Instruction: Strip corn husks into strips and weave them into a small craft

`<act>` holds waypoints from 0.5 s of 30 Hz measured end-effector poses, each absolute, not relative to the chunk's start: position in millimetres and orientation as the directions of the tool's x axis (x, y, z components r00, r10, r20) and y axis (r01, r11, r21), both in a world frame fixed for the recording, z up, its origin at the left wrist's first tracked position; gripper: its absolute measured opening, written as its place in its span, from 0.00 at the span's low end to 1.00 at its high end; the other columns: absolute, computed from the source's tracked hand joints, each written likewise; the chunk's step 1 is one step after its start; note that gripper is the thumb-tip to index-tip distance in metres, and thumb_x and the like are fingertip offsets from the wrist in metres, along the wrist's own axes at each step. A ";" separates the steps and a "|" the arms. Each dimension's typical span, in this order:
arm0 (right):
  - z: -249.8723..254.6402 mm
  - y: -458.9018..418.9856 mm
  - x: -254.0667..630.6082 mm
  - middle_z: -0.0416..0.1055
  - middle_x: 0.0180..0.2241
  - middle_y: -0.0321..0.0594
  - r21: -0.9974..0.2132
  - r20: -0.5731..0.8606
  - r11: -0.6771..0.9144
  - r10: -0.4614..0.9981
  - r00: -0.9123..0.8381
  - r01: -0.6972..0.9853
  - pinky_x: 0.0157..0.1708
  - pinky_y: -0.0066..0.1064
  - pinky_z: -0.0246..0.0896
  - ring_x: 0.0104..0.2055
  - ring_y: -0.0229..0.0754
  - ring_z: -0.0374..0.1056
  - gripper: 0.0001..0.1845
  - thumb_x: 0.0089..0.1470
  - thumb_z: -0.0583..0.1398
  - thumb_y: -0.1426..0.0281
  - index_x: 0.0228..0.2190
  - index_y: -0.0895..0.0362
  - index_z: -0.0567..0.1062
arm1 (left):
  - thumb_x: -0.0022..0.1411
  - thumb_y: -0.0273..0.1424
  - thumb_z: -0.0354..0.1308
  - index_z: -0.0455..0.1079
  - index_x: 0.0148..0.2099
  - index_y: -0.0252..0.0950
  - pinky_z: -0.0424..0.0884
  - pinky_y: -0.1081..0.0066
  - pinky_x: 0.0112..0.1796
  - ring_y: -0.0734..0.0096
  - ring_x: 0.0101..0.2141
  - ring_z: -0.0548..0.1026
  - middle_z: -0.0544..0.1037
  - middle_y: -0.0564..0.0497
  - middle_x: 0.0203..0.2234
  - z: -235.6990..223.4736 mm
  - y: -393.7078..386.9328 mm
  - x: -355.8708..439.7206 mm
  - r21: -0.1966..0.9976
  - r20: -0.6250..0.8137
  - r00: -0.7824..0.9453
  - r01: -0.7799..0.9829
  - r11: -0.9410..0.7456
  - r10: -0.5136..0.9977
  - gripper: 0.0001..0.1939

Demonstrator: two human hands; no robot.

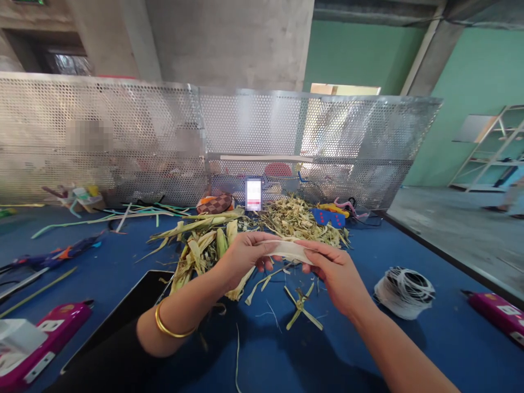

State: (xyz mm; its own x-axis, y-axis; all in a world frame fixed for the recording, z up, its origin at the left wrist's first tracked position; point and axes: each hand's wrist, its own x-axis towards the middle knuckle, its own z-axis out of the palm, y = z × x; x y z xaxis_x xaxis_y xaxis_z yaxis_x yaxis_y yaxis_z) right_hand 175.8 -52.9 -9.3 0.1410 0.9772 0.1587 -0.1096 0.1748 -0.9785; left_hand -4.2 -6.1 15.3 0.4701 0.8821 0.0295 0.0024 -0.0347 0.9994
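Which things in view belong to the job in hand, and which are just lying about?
Likely in use:
pale strip, held by left hand and right hand
dry husks
cross-shaped piece
string coil, perhaps

Apparently lying about:
lit screen
checked pouch
magenta power strip at far right

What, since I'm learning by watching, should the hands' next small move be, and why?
Perhaps draw the pale strip gently taut to flatten it: the left hand and right hand pinch its opposite ends, with its middle free between them.

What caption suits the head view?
Left hand and right hand hold a pale strip above a blue table, dry husks behind.
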 end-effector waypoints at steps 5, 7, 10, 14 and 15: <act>-10.7 -53.8 177.4 0.74 0.26 0.37 -0.975 0.171 0.188 0.976 0.136 -0.122 0.28 0.27 0.61 0.24 0.35 0.66 0.10 0.42 0.62 0.66 0.29 0.56 0.81 | 0.52 0.29 0.59 0.75 0.39 0.35 0.63 0.78 0.22 0.80 0.20 0.70 0.77 0.51 0.24 18.5 -1.2 -12.7 0.999 -0.007 0.549 -0.041 0.035 0.836 0.11; -12.5 -54.5 178.6 0.73 0.24 0.36 -0.973 0.207 0.218 0.968 0.139 -0.073 0.29 0.27 0.61 0.24 0.35 0.67 0.09 0.44 0.61 0.67 0.29 0.55 0.80 | 0.51 0.28 0.58 0.75 0.37 0.35 0.64 0.77 0.23 0.79 0.21 0.71 0.78 0.50 0.26 18.8 0.4 -13.9 0.996 -0.023 0.557 -0.057 0.066 0.830 0.09; -14.4 -56.5 180.4 0.73 0.22 0.35 -0.954 0.298 0.299 0.949 0.104 0.011 0.31 0.29 0.61 0.26 0.37 0.69 0.10 0.48 0.59 0.67 0.30 0.55 0.80 | 0.49 0.27 0.57 0.73 0.33 0.33 0.66 0.75 0.24 0.78 0.21 0.71 0.78 0.48 0.26 19.4 1.5 -14.2 0.993 -0.046 0.561 -0.067 0.101 0.826 0.07; -12.0 -60.3 178.9 0.74 0.24 0.38 -0.891 0.439 0.424 0.896 0.067 0.163 0.31 0.30 0.63 0.28 0.40 0.70 0.11 0.53 0.57 0.65 0.30 0.55 0.79 | 0.50 0.33 0.58 0.72 0.30 0.33 0.67 0.74 0.24 0.76 0.21 0.72 0.78 0.48 0.25 19.3 -0.5 -12.2 0.995 -0.049 0.554 -0.050 0.092 0.831 0.08; -11.2 -61.0 177.7 0.75 0.25 0.38 -0.868 0.469 0.446 0.881 0.065 0.218 0.30 0.30 0.63 0.27 0.40 0.70 0.12 0.53 0.57 0.64 0.29 0.55 0.79 | 0.49 0.34 0.59 0.72 0.29 0.33 0.67 0.75 0.23 0.76 0.21 0.72 0.77 0.48 0.24 18.7 -1.4 -10.9 0.997 -0.049 0.532 -0.027 0.074 0.846 0.09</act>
State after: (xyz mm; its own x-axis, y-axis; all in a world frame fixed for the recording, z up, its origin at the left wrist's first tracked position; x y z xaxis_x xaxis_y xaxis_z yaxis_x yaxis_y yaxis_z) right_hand 177.7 -61.0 -11.2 0.0650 0.8808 0.4691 0.2177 0.4462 -0.8680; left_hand -10.9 -1.4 18.7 0.5316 0.8456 -0.0489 -0.0267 0.0744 0.9969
